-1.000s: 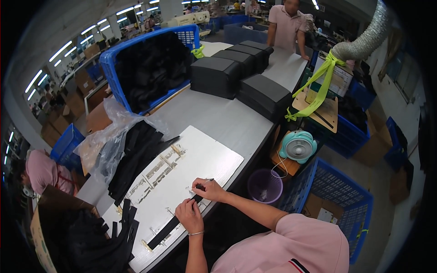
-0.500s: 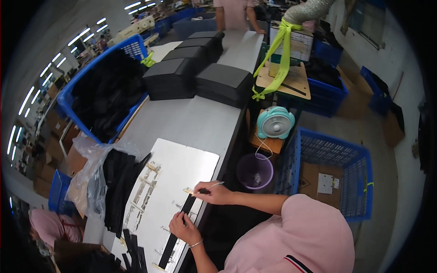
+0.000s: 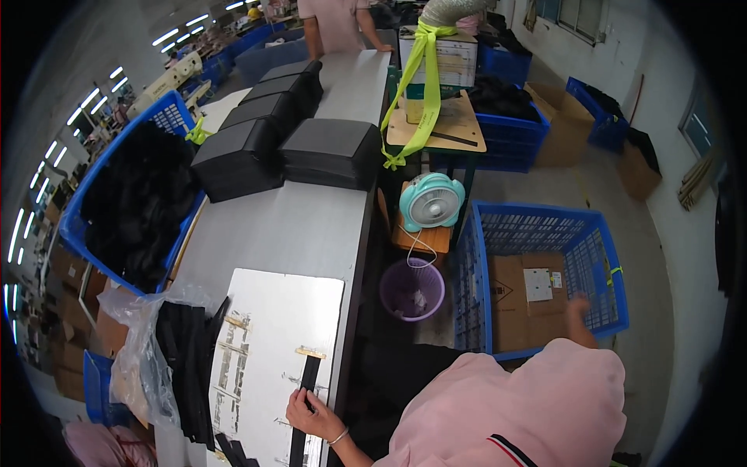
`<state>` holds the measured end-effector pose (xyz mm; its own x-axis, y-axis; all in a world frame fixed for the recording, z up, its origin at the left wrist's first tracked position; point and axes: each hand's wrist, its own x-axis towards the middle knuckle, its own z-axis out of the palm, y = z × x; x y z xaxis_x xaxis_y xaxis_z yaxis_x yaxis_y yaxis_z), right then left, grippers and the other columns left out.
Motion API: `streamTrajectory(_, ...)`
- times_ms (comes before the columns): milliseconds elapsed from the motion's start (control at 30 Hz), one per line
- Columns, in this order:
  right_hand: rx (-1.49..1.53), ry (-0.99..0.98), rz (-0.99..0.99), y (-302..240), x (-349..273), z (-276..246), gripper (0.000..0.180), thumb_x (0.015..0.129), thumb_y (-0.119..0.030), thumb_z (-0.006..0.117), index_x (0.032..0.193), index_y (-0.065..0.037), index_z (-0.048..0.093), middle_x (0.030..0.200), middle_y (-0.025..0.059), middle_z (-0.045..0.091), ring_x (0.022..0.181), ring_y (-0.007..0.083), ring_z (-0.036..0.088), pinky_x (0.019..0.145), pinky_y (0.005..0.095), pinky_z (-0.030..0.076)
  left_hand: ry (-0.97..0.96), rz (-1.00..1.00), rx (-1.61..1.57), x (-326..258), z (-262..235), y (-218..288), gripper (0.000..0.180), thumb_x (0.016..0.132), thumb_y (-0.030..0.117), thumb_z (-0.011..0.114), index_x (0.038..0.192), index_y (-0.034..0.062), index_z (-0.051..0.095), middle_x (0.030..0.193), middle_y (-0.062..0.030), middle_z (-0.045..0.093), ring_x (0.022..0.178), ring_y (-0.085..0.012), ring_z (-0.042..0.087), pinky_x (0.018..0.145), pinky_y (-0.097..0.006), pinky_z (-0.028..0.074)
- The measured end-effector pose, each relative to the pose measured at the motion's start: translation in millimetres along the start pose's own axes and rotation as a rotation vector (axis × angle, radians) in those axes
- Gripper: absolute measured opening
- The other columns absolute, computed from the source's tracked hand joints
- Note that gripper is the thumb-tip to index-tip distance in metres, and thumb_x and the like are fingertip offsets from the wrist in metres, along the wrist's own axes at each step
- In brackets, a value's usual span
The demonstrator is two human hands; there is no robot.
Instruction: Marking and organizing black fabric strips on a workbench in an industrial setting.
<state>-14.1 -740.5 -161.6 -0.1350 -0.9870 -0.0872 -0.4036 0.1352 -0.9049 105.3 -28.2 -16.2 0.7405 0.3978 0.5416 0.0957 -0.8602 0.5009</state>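
On the white board (image 3: 276, 311) a narrow black fabric strip (image 3: 310, 375) lies lengthwise, its far end at a small tan stop piece (image 3: 310, 352). My left hand (image 3: 315, 416) has its fingers pressed together on this strip, pinning it against the board. Out to the right, my right hand (image 3: 576, 313) is over the near right part of a large blue crate (image 3: 478, 280), close to its side wall. That hand is small and smeared, so its fingers and anything in them cannot be made out.
Black strips (image 3: 183, 373) lie beside a clear plastic bag (image 3: 140, 350) left of the board. Stacked black sheets (image 3: 331, 152) stand farther up the table. A turquoise fan (image 3: 433, 201) and purple bin (image 3: 412, 289) are right of the table. Another person (image 3: 336, 27) stands at the far end.
My right hand has left the strip's far end, where it held a thin pen-like tool, and swung right over the blue crate. My left hand stays on the strip. The view has shifted right.
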Motion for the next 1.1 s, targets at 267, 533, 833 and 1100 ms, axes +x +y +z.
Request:
streamTrajectory(267, -0.422, 0.529, 0.39, 112, 37, -219, 0.024, 0.097, -0.013, 0.058, 0.119, -0.004, 0.066, 0.111, 0.0135, 0.068, 0.097, 0.024, 0.064, 0.082, 0.0395, 0.054, 0.003, 0.012, -0.025, 1, 3, -2, 0.011, 0.09, 0.003, 0.069, 0.101, -0.0008, 0.07, 0.108, -0.016, 0.07, 0.102, -0.0346, 0.063, 0.094, -0.046, 0.047)
streamTrajectory(533, 0.106, -0.158, -0.453, -41, -29, 72, 0.033, 0.099, -0.011, 0.05, 0.129, -0.003, 0.063, 0.124, 0.0123, 0.065, 0.118, 0.029, 0.059, 0.105, 0.0399, 0.044, 0.041, 0.017, -0.019, -1, 6, -2, 0.014, 0.088, 0.004, 0.07, 0.101, 0.0024, 0.071, 0.109, -0.0145, 0.071, 0.103, -0.0332, 0.064, 0.097, -0.046, 0.045)
streamTrajectory(833, 0.418, -1.282, -0.955, -232, -489, 188, 0.025, 0.101, -0.017, 0.058, 0.124, -0.008, 0.066, 0.099, 0.0124, 0.071, 0.088, 0.0235, 0.071, 0.073, 0.0331, 0.055, 0.051, -0.006, -0.007, 0, 2, 6, 0.01, 0.088, 0.006, 0.069, 0.098, 0.0051, 0.07, 0.107, -0.0118, 0.071, 0.103, -0.0317, 0.062, 0.096, -0.044, 0.045)
streamTrajectory(1100, 0.571, -1.452, -1.373, -194, -648, 163, 0.02, 0.093, -0.008, 0.062, 0.113, -0.007, 0.064, 0.096, 0.0133, 0.068, 0.091, 0.032, 0.066, 0.084, 0.0413, 0.048, 0.036, 0.005, -0.031, 0, 2, 5, 0.012, 0.088, 0.007, 0.07, 0.1, 0.0077, 0.069, 0.107, -0.0082, 0.069, 0.104, -0.0304, 0.061, 0.097, -0.044, 0.042)
